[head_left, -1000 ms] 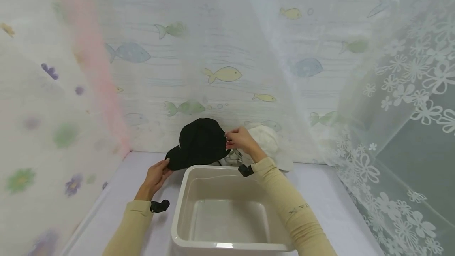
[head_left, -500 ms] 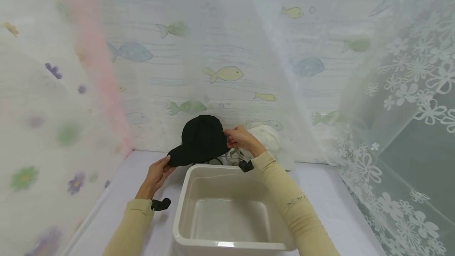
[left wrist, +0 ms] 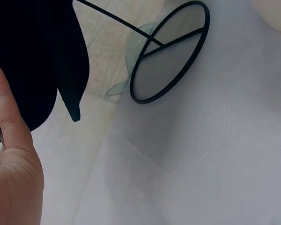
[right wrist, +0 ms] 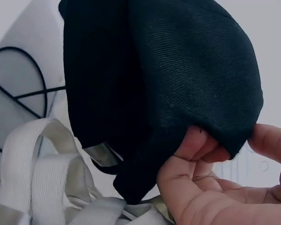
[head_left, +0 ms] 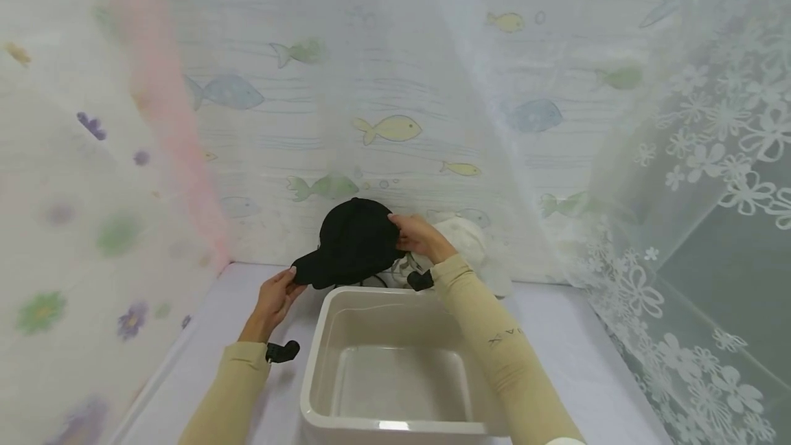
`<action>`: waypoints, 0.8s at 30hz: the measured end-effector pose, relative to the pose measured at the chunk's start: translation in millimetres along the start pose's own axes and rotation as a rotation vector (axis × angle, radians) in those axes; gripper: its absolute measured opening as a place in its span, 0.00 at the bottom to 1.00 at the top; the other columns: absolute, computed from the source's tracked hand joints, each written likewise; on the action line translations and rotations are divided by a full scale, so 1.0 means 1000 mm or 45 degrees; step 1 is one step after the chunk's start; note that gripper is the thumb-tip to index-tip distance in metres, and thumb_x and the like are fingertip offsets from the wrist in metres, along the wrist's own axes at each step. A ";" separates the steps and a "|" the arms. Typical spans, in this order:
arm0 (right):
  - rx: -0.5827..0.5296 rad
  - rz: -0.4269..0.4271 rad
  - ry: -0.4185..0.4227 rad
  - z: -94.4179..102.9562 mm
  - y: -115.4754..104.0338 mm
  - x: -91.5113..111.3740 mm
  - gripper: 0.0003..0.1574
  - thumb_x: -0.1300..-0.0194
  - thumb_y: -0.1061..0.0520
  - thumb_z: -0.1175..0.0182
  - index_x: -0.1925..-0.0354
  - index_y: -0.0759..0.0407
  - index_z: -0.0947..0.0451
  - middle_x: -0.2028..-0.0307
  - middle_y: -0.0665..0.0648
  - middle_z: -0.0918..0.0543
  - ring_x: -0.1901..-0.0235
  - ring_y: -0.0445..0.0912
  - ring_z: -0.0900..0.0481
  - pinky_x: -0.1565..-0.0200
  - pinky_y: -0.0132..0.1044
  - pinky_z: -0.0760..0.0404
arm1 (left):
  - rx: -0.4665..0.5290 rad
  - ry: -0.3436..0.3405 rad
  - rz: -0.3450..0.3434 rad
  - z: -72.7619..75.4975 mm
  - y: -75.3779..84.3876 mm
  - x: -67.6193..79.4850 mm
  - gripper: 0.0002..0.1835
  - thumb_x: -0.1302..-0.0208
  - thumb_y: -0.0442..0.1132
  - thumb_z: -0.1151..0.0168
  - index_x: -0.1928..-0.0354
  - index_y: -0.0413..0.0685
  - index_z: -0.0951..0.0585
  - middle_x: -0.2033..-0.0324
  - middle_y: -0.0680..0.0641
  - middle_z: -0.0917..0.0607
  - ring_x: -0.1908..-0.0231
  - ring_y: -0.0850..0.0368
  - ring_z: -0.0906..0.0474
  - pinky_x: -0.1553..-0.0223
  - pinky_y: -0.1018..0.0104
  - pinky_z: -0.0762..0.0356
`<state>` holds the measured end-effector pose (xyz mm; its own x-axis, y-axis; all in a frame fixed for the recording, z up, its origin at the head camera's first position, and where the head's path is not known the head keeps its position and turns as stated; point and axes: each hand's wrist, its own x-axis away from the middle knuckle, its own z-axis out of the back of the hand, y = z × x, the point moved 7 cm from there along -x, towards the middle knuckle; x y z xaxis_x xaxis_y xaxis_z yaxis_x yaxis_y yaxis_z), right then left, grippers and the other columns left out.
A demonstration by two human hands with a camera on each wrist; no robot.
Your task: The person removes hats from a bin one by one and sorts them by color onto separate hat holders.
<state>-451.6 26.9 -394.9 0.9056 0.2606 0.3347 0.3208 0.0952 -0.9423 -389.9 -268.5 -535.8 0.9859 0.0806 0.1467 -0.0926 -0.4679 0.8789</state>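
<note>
A black baseball cap (head_left: pixel 358 239) is held up behind the beige basin, its brim to the left. My left hand (head_left: pixel 273 301) pinches the brim tip between thumb and fingers; the left wrist view shows the hand (left wrist: pixel 16 159) at the image's left edge under the dark brim. My right hand (head_left: pixel 423 235) grips the back edge of the cap; in the right wrist view its fingers (right wrist: pixel 192 145) curl inside the rim and the thumb stays outside. Below the cap stands a black wire stand with an oval base (left wrist: pixel 171 51). A white cap (head_left: pixel 463 242) sits right of my right hand.
The beige plastic basin (head_left: pixel 313 362) stands at the front of the white-covered table (head_left: pixel 556 335), under my right forearm. White straps (right wrist: pixel 51 164) lie beneath the black cap. A fish-patterned curtain (head_left: pixel 383 74) hangs behind, with floral sheets on both sides.
The black cap has risen slightly and shifted a little right with both hands, its brim tilting down to the left. More of the wire stand beneath it now shows.
</note>
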 end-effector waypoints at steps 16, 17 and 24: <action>0.419 0.177 0.146 0.002 -0.001 -0.006 0.13 0.23 0.62 0.48 0.55 0.74 0.23 0.62 0.63 0.18 0.61 0.51 0.14 0.50 0.40 0.14 | -0.099 0.049 0.056 0.001 -0.020 -0.002 0.31 0.19 0.36 0.55 0.24 0.24 0.49 0.34 0.33 0.35 0.62 0.72 0.19 0.51 0.75 0.17; 0.509 0.203 0.175 0.001 -0.002 -0.006 0.14 0.23 0.63 0.48 0.67 0.69 0.24 0.70 0.59 0.21 0.68 0.47 0.16 0.56 0.37 0.14 | -0.111 0.045 0.053 0.002 -0.021 -0.002 0.31 0.19 0.36 0.55 0.25 0.23 0.49 0.33 0.32 0.36 0.62 0.72 0.19 0.51 0.75 0.18; 0.987 0.257 0.276 -0.006 -0.006 -0.003 0.33 0.25 0.63 0.45 0.88 0.52 0.41 0.88 0.50 0.33 0.80 0.46 0.22 0.68 0.36 0.18 | -0.229 0.059 0.036 0.004 -0.029 0.000 0.31 0.18 0.37 0.55 0.26 0.21 0.47 0.29 0.25 0.39 0.63 0.73 0.20 0.50 0.75 0.18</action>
<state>-454.5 20.2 -389.7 0.9841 0.1600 0.0767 -0.0638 0.7223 -0.6886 -387.1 -258.2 -562.8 0.9754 0.1122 0.1897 -0.1477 -0.3057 0.9406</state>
